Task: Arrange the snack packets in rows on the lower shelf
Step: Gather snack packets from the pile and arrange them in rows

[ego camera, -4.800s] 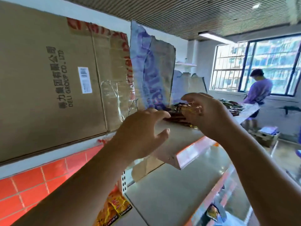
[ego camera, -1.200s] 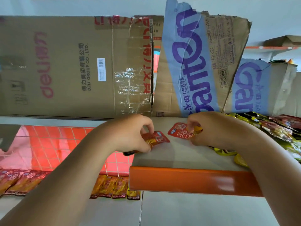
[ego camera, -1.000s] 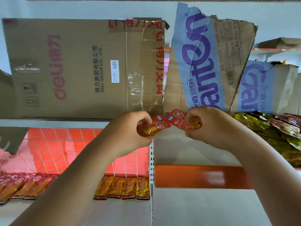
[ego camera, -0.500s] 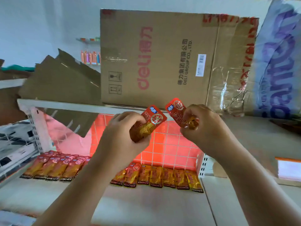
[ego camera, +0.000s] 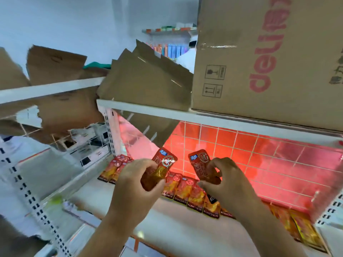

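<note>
Two crinkly red foil packets (ego camera: 161,168) (ego camera: 202,166), pinched in hands (ego camera: 134,184) (ego camera: 229,185), smooth white shelf (ego camera: 167,226)

Bright, cool light fills the room. The red tile wall (ego camera: 241,151) glows, washed to pink glare at its left and right ends. Left of it the shelf uprights (ego camera: 35,204) smear with motion blur and bow outward toward the frame's edge. The packets (ego camera: 185,190) just below it look soft.

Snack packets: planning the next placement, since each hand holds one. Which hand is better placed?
Probably left. The left hand holds its packet between the small group and the longer row, where a slot may be hidden. The right hand hangs over packets already laid.
</note>
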A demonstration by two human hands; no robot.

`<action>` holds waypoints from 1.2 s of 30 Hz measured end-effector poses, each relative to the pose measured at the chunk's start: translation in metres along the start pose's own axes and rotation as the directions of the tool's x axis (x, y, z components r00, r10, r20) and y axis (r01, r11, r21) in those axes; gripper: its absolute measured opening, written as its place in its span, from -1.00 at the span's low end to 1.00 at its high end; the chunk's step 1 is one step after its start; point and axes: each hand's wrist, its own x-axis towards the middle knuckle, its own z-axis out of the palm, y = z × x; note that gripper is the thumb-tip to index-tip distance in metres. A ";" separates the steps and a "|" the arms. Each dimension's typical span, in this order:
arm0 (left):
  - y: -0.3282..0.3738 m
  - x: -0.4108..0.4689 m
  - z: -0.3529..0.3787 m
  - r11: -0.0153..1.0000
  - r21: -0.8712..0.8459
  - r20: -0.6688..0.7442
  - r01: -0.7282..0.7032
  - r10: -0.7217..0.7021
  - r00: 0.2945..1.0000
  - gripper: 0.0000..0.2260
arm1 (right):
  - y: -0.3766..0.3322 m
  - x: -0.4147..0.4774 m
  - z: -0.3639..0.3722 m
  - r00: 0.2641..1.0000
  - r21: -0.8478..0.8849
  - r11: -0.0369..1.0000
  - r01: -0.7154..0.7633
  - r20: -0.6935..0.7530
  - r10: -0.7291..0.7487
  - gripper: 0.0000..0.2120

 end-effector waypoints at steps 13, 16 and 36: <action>-0.098 -0.013 0.046 0.946 0.168 0.021 0.277 -0.284 0.958 -0.61 | 0.022 0.061 0.117 0.978 0.070 0.996 -0.060 0.204 0.045 -0.70; -0.114 -0.016 0.056 0.934 0.215 0.044 0.286 -0.302 0.952 -0.62 | 0.023 0.068 0.136 0.973 0.070 0.992 -0.104 0.212 0.088 -0.69; -0.228 0.031 0.149 0.944 0.315 0.388 -0.103 -0.029 0.921 -0.55 | 0.022 0.085 0.225 0.833 -0.186 0.849 -0.495 0.179 0.524 -0.44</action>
